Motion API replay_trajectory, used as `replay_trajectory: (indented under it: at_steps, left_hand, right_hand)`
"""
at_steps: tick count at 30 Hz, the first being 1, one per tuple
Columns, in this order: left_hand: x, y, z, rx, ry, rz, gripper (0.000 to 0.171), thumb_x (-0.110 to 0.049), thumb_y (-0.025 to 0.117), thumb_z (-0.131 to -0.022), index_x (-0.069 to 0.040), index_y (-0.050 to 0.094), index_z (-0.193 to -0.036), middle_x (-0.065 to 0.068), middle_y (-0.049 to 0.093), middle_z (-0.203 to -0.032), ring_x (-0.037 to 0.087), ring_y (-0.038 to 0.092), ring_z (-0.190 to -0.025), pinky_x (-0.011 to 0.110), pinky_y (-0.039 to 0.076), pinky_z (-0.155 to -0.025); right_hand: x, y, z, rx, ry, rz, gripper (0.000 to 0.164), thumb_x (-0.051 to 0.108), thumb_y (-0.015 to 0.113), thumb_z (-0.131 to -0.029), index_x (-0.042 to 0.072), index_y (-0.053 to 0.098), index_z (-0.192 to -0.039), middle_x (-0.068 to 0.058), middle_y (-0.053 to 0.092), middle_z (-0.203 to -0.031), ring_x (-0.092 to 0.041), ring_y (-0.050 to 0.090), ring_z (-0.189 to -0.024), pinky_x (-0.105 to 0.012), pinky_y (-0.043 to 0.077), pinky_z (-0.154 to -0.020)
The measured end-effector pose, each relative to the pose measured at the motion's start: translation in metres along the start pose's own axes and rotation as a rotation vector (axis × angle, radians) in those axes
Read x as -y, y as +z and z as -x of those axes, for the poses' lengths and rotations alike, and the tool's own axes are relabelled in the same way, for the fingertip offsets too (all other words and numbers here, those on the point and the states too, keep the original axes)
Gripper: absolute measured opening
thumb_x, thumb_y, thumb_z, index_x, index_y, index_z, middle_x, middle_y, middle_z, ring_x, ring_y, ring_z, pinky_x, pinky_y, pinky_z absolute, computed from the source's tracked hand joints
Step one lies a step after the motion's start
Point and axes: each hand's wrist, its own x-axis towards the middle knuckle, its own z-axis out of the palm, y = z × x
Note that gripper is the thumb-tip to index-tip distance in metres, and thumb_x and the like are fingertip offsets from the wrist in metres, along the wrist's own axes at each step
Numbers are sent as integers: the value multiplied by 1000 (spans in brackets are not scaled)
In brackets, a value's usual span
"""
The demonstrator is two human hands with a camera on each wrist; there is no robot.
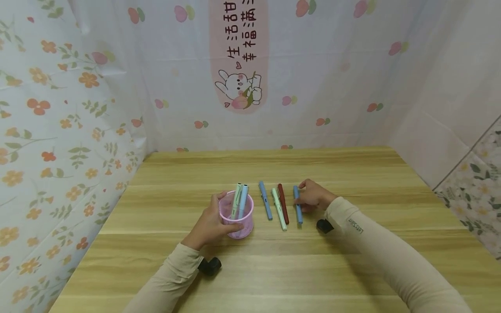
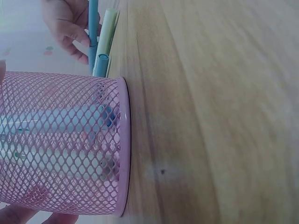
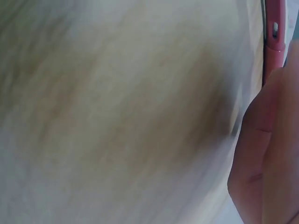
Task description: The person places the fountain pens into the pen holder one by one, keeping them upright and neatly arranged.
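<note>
A pink mesh pen cup [image 1: 245, 226] stands upright on the table, and my left hand [image 1: 213, 224] grips its side, thumb across the front. Inside it lean a light green pen [image 1: 236, 202] and a light blue pen [image 1: 243, 202]; both show through the mesh in the left wrist view. On the right, my right hand [image 1: 313, 195] pinches a blue pen [image 1: 298, 213] between thumb and fingers. Left of that pen lie a dark red pen [image 1: 283, 204], a pale green pen [image 1: 279, 209] and another blue pen [image 1: 265, 201]. Fingers [image 3: 252, 154] fill the right wrist view's edge beside the red pen.
The wood-grain table [image 1: 250, 278] ends at the back against a printed cloth [image 1: 332, 78]. Flowered cloth [image 1: 58, 152] hangs along the left side. A black wrist camera [image 1: 210, 266] sits by the left cuff, another wrist camera [image 1: 324, 226] by the right.
</note>
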Motion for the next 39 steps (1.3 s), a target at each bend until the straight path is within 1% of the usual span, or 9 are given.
replay_trajectory:
  at_steps: [7, 15, 20, 28, 30, 33, 37, 39]
  left_hand:
    - [-1, -1, 0, 8, -10, 13, 103, -28, 91, -65, -1, 28, -141, 29, 50, -132, 36, 55, -116, 51, 43, -99]
    - [-1, -2, -2, 2, -2, 3, 104, -29, 91, -65, 0, 27, -141, 29, 52, -130, 36, 56, -115, 51, 43, -98]
    - [0, -1, -3, 2, 12, 8, 104, -29, 91, -65, 0, 26, -141, 29, 53, -128, 36, 56, -113, 52, 44, -96]
    - [0, -2, -4, -3, 15, 8, 104, -30, 91, -65, 1, 26, -141, 29, 53, -128, 36, 56, -113, 52, 44, -97]
    - [1, -2, -4, -5, 19, 13, 103, -30, 91, -66, 1, 26, -141, 28, 51, -132, 37, 55, -115, 52, 43, -97]
    - [3, -1, 0, -8, 22, 12, 101, -29, 91, -66, 2, 27, -138, 27, 47, -136, 38, 55, -115, 53, 44, -97]
    - [4, -1, 3, -4, 14, 13, 99, -29, 91, -66, 1, 28, -137, 26, 46, -138, 37, 55, -114, 52, 44, -96]
    - [3, -1, 1, -5, 18, 18, 99, -29, 90, -67, 0, 28, -137, 25, 46, -139, 36, 55, -116, 51, 44, -97]
  right_hand:
    - [2, 0, 1, 5, -4, -38, 60, -2, 61, -91, -4, 22, -136, -16, 57, -92, -16, 60, -66, -28, 55, -60]
    - [5, 0, 0, 15, -18, -57, 59, 0, 61, -91, -3, 23, -136, -16, 55, -95, -19, 60, -72, -32, 57, -65]
    - [7, 1, -1, 11, -17, -104, 59, 0, 59, -92, -2, 24, -140, -17, 54, -98, -20, 59, -75, -32, 56, -66]
    - [13, 6, 3, 28, -47, -183, 60, 1, 55, -93, 0, 20, -142, -15, 53, -98, -20, 57, -77, -35, 56, -71]
    - [13, 8, 3, 25, -61, -198, 60, 1, 55, -93, -1, 21, -142, -16, 54, -98, -20, 57, -77, -36, 56, -72]
    - [12, 14, 4, 49, -68, -215, 61, 0, 55, -92, -2, 19, -142, -16, 55, -98, -20, 59, -79, -36, 56, -73]
    - [13, 18, 7, 72, -66, -239, 61, 1, 54, -93, -1, 18, -142, -15, 55, -95, -20, 59, -77, -35, 56, -71]
    - [15, 17, 8, 63, -70, -248, 60, 1, 53, -94, 0, 18, -142, -14, 56, -94, -19, 59, -75, -34, 56, -70]
